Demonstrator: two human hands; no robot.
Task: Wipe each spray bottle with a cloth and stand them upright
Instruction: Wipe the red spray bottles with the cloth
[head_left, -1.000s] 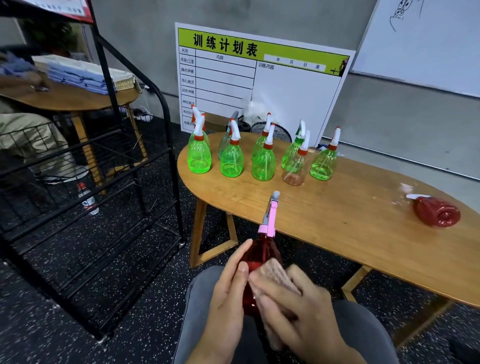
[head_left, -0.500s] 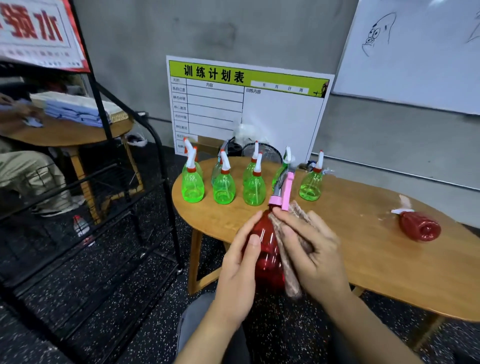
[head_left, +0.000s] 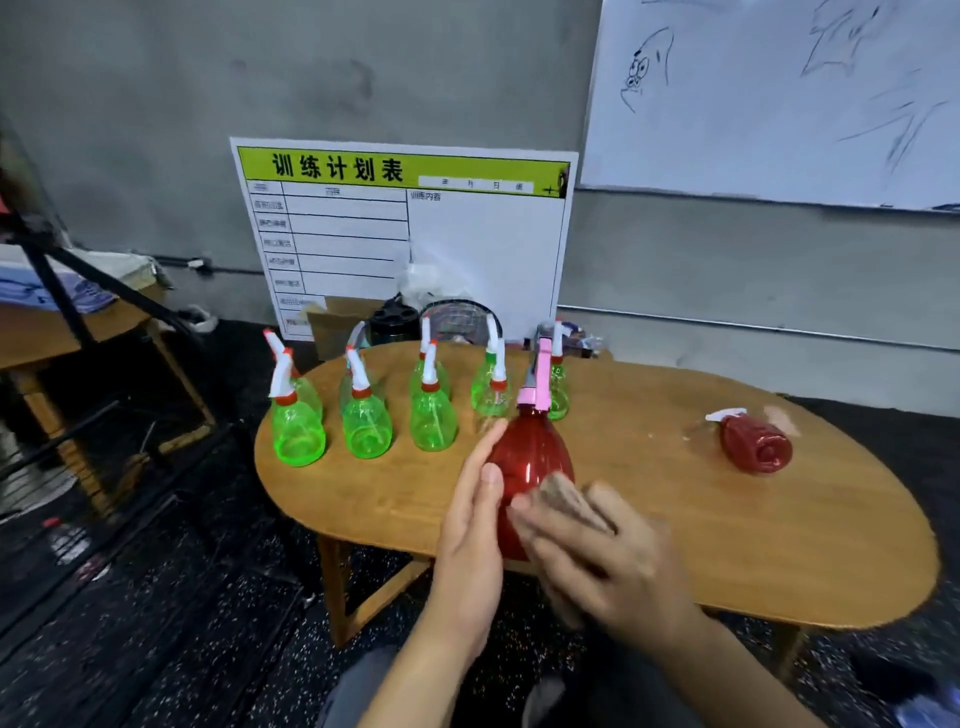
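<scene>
Your left hand (head_left: 470, 525) lies along the left side of the red spray bottle (head_left: 530, 457), fingers nearly straight and close together, with the thumb laid against the bottle's near face; it steadies the bottle rather than wrapping round it. The bottle stands upright in front of you, over the near edge of the wooden table (head_left: 675, 519), its pink trigger head (head_left: 537, 382) pointing up. You cannot tell whether its base rests on the tabletop, since your hands hide it.

Your right hand (head_left: 608, 561) presses a brownish cloth (head_left: 563, 496) against the lower right of the bottle. Its fingers are blurred, slightly bent and spread over the cloth, which bunches under them and shows above the knuckles.

Behind the bottle, towards the far left of the table, green spray bottles (head_left: 366, 423) stand upright in a loose group, white nozzles with red collars. A second red bottle (head_left: 756, 444) lies on its side well to your right, base towards you, nozzle pointing left and away.

A planning board (head_left: 405, 234) with a green header leans on the wall behind the table, and a whiteboard (head_left: 779, 93) hangs at upper right
</scene>
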